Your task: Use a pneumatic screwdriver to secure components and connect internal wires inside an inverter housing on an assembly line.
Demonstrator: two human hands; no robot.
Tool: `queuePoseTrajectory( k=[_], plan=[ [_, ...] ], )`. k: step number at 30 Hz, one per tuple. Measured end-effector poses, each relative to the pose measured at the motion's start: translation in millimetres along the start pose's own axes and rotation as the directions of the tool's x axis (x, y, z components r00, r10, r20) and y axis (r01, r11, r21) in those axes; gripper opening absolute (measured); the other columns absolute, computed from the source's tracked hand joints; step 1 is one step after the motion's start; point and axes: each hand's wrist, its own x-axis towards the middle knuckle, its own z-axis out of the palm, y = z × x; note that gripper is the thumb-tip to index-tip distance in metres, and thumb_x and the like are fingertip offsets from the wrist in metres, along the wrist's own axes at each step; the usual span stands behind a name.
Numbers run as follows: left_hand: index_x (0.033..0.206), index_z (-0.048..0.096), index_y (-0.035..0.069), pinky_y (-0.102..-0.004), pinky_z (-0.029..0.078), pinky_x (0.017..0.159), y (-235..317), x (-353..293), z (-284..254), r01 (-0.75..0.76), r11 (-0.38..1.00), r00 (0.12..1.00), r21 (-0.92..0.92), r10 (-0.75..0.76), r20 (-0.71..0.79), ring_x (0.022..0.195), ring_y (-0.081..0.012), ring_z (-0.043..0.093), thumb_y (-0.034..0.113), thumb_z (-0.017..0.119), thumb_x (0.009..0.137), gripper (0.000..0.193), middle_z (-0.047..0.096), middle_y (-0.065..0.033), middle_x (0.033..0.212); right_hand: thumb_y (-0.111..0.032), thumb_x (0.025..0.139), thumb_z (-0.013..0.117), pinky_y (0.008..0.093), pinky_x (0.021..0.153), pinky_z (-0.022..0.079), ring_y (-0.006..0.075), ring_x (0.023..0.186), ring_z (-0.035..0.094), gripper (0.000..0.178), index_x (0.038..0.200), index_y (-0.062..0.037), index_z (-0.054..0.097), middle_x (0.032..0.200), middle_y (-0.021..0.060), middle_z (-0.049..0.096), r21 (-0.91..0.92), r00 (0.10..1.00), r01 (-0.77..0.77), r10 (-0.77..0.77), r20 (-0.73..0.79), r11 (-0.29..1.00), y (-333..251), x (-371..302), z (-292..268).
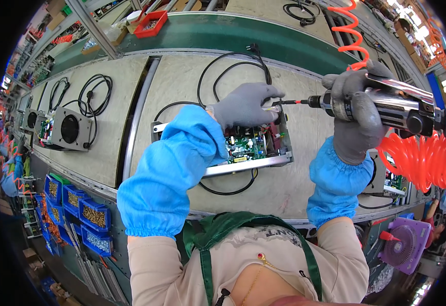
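An open metal case (243,167) with a green circuit board (246,148) inside lies in front of me on the bench. My left hand (246,104), in a grey glove, reaches over its far right part. Its fingers and thumb close in around the screwdriver's tip at the case's right end; anything small between them is too hidden to name. My right hand (353,109), also gloved, is wrapped round an air screwdriver (399,109). The tool lies nearly level, its bit (297,102) pointing left at the case end beside my left fingertips.
A black power cord (200,84) loops behind the case. A red coiled air hose (422,160) hangs at the right. Another fan-fitted unit (70,130) stands left across a gap in the bench. Blue bins of screws (94,217) sit at lower left; a purple fan (404,245) at lower right.
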Motion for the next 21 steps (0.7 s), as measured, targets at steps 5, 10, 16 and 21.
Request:
queuePoseTrajectory(
  k=[5, 10, 16, 21],
  plan=[
    [0.103, 0.067, 0.009, -0.038, 0.043, 0.09, 12.9, -4.5, -6.6, -0.154, 0.959, 0.947, 0.239, 0.212, -0.241, 0.102, -0.0278, 0.056, 0.019, 0.073, 0.069, 0.036, 0.063, -0.0114, 0.098, -0.013, 0.077, 0.057, 0.0386, 0.07, 0.041, 0.0129, 0.055, 0.042, 0.049, 0.125, -0.0033, 0.049, 0.062, -0.0022, 0.036, 0.021, 0.998, 0.051, -0.052, 0.04, 0.998, -10.5, 0.8, -7.7],
    [0.09, 0.07, 0.01, -0.0371, 0.045, 0.085, 22.8, -6.1, -8.7, -0.17, 0.961, 0.945, 0.217, 0.222, -0.241, 0.095, -0.0248, 0.057, 0.019, 0.073, 0.07, 0.022, 0.065, -0.0067, 0.094, -0.013, 0.077, 0.057, 0.0379, 0.07, 0.039, 0.0129, 0.058, 0.039, 0.048, 0.124, -0.0032, 0.049, 0.063, -0.0026, 0.033, 0.099, 0.996, 0.057, -0.064, 0.065, 0.993, -20.3, 1.4, -12.1],
    [0.085, 0.07, 0.008, -0.0359, 0.046, 0.079, 28.1, -7.0, -5.0, -0.196, 0.974, 0.91, 0.111, 0.223, -0.35, 0.088, -0.0244, 0.057, 0.019, 0.075, 0.069, 0.02, 0.064, -0.0061, 0.086, -0.013, 0.077, 0.057, 0.0482, 0.078, 0.048, 0.0165, 0.061, 0.045, 0.05, 0.125, -0.0054, 0.047, 0.068, 0.0015, 0.04, 0.136, 0.995, 0.099, -0.094, -0.043, 0.986, -26.5, 0.2, -16.4],
    [0.086, 0.068, 0.005, -0.0348, 0.045, 0.077, 33.5, -8.2, -2.8, -0.117, 0.993, 0.923, 0.0, 0.109, -0.369, 0.086, -0.0248, 0.057, 0.019, 0.075, 0.069, 0.023, 0.062, -0.0081, 0.085, -0.013, 0.077, 0.057, 0.0483, 0.078, 0.048, 0.0167, 0.061, 0.045, 0.05, 0.125, -0.0054, 0.047, 0.068, 0.0013, 0.039, 0.134, 0.993, 0.109, -0.103, -0.052, 0.985, -28.0, -1.2, -16.2]
  ],
)
